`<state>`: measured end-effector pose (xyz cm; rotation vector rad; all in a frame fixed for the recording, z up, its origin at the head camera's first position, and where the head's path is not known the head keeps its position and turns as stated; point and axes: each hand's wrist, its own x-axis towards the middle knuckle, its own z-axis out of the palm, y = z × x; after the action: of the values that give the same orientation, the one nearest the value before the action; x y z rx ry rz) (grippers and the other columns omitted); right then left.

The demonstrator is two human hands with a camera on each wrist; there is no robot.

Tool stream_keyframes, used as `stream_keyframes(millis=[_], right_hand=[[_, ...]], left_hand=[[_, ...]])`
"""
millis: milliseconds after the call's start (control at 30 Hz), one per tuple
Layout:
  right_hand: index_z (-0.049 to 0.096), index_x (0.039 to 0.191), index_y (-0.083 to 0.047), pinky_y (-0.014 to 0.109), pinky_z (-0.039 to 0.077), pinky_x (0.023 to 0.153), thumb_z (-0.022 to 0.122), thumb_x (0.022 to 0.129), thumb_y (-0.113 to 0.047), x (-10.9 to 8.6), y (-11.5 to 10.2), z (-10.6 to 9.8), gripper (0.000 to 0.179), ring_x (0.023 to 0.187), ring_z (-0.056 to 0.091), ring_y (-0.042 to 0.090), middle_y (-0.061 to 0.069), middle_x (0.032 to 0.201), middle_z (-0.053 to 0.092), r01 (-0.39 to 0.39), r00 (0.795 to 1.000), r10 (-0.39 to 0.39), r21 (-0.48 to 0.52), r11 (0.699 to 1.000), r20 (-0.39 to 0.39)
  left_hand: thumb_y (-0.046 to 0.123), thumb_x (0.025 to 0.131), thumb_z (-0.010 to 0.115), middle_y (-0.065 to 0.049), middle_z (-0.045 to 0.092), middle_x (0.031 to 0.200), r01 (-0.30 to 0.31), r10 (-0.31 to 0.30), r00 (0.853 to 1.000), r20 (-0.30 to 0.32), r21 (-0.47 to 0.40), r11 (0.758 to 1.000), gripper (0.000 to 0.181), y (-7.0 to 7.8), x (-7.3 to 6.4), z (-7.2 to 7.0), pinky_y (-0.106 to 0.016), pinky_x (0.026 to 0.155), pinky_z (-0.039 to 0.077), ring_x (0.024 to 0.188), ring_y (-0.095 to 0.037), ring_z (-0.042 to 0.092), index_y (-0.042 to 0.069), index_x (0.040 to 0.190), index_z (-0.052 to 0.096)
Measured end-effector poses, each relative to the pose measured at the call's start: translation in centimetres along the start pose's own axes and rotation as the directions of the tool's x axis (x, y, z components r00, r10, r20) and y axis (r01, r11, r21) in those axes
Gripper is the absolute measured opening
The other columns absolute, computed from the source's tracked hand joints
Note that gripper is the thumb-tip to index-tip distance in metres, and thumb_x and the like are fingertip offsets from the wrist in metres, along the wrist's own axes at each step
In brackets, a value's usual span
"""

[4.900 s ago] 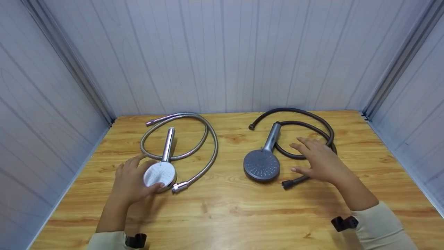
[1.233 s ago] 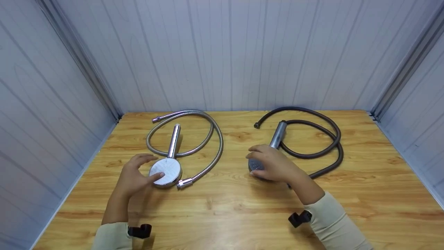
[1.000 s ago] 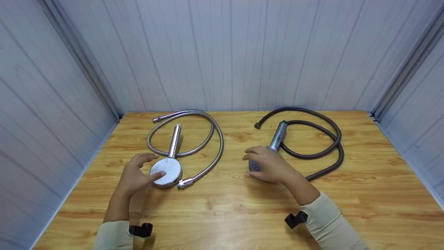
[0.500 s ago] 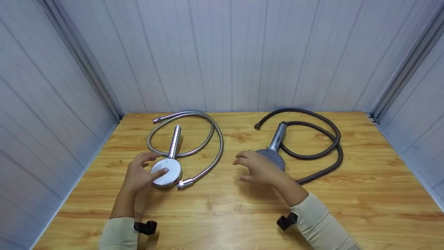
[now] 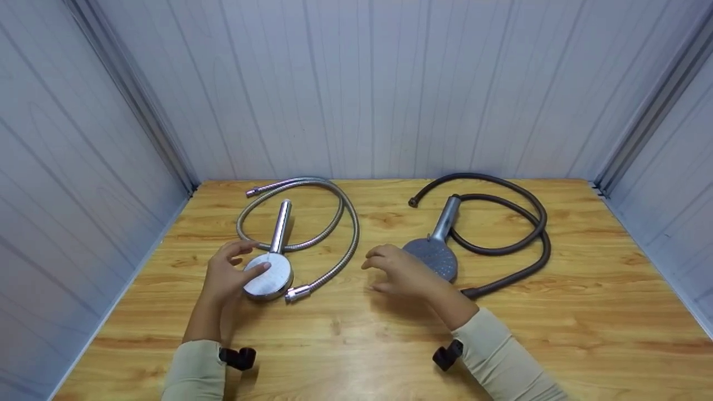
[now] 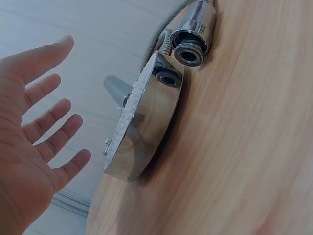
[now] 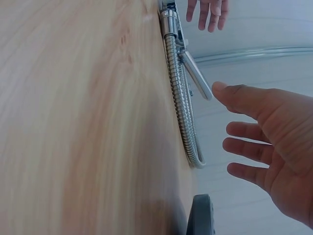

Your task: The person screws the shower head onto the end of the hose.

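Note:
A chrome shower head with a white face lies on the wooden table, its handle pointing to the back wall. My left hand hovers at its left edge, fingers apart; the left wrist view shows a gap between the fingers and the white face. On the right lies a grey shower head with a dark face. My right hand is held above the table just left of it, overlapping its lower left edge in the head view. In the right wrist view nothing is between the relaxed fingers.
A chrome shower hose is coiled behind and right of the chrome head. A dark hose loops behind and right of the grey one. White panelled walls stand at the back and both sides of the table.
My right hand has moved left, first across the grey shower head and then past it, uncovering most of its face. The left hand has shifted slightly right. Both shower heads stay put.

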<state>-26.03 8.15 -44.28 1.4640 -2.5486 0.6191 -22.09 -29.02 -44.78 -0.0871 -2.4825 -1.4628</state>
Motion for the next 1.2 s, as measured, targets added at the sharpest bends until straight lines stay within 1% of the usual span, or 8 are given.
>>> stream_keyframes(millis=[133,367,600,700,867,967,1100,1200], right_hand=[[0.068,0.111,-0.003,0.042,0.045,0.095,0.077,0.083,-0.016,0.7,-0.2,0.4,0.033,0.111,0.056,0.031,0.015,0.118,0.061,-0.005,1.000,0.005,0.040,0.999,-0.008],[0.069,0.105,-0.003,0.041,0.044,0.095,0.076,0.084,-0.014,1.7,-0.4,1.5,0.025,0.110,0.056,0.029,0.013,0.115,0.062,-0.023,0.997,0.030,0.100,0.995,-0.076],[0.068,0.109,-0.003,0.039,0.044,0.096,0.073,0.086,-0.013,2.1,-0.9,2.2,0.025,0.112,0.055,0.026,0.011,0.118,0.061,-0.045,0.997,0.053,0.140,0.989,-0.056],[0.068,0.109,-0.002,0.039,0.043,0.097,0.073,0.086,-0.013,2.2,-1.1,2.4,0.026,0.112,0.055,0.027,0.013,0.118,0.060,-0.033,0.998,0.042,0.145,0.989,-0.055],[0.068,0.106,-0.001,0.040,0.043,0.096,0.074,0.084,-0.011,2.6,-1.1,2.7,0.024,0.110,0.055,0.030,0.016,0.117,0.061,0.002,0.997,0.007,0.123,0.992,-0.073],[0.068,0.104,-0.001,0.039,0.044,0.095,0.074,0.082,-0.009,2.9,-1.2,3.1,0.024,0.108,0.056,0.029,0.015,0.113,0.062,0.023,0.996,-0.014,0.100,0.995,-0.089],[0.069,0.102,-0.002,0.036,0.044,0.094,0.075,0.081,-0.009,3.4,-1.2,3.7,0.023,0.105,0.057,0.028,0.011,0.110,0.062,0.045,0.993,-0.037,0.069,0.997,-0.108],[0.069,0.102,-0.003,0.035,0.045,0.093,0.074,0.081,-0.010,3.7,-1.4,4.0,0.023,0.105,0.056,0.027,0.011,0.111,0.061,0.047,0.995,-0.041,0.059,0.997,-0.096]], left_hand=[[0.018,0.078,0.083,-0.017,0.056,0.126,0.018,-0.018,1.000,0.004,-0.009,1.000,0.052,-0.1,0.5,0.1,-0.050,0.102,0.036,0.118,-0.032,0.050,-0.003,0.122,0.062],[0.014,0.080,0.081,-0.021,0.054,0.129,0.041,-0.042,0.999,-0.002,-0.058,0.997,0.052,-0.1,1.3,0.2,-0.051,0.102,0.035,0.121,-0.035,0.049,-0.004,0.124,0.061],[0.012,0.081,0.079,-0.022,0.053,0.131,0.077,-0.078,0.997,-0.007,-0.095,0.992,0.053,0.0,1.6,0.5,-0.051,0.104,0.035,0.123,-0.035,0.049,-0.005,0.126,0.059],[0.008,0.081,0.078,-0.024,0.054,0.129,0.087,-0.088,0.996,-0.005,-0.098,0.991,0.051,0.7,1.7,0.6,-0.051,0.104,0.035,0.122,-0.037,0.049,-0.007,0.125,0.059],[0.002,0.081,0.076,-0.026,0.056,0.127,0.088,-0.087,0.996,0.008,-0.105,0.991,0.047,3.2,1.2,0.6,-0.053,0.103,0.035,0.119,-0.039,0.049,-0.010,0.123,0.058],[0.003,0.082,0.076,-0.025,0.056,0.127,0.080,-0.078,0.997,0.019,-0.098,0.992,0.047,3.7,1.0,0.6,-0.055,0.102,0.035,0.118,-0.040,0.049,-0.010,0.123,0.058],[0.009,0.080,0.079,-0.023,0.056,0.128,0.073,-0.072,0.997,0.014,-0.100,0.992,0.050,1.3,1.9,1.2,-0.054,0.102,0.036,0.119,-0.039,0.050,-0.006,0.123,0.060],[0.012,0.078,0.082,-0.022,0.055,0.128,0.072,-0.072,0.997,0.006,-0.102,0.992,0.053,-0.5,2.5,1.6,-0.052,0.101,0.037,0.119,-0.037,0.051,-0.005,0.124,0.061]])
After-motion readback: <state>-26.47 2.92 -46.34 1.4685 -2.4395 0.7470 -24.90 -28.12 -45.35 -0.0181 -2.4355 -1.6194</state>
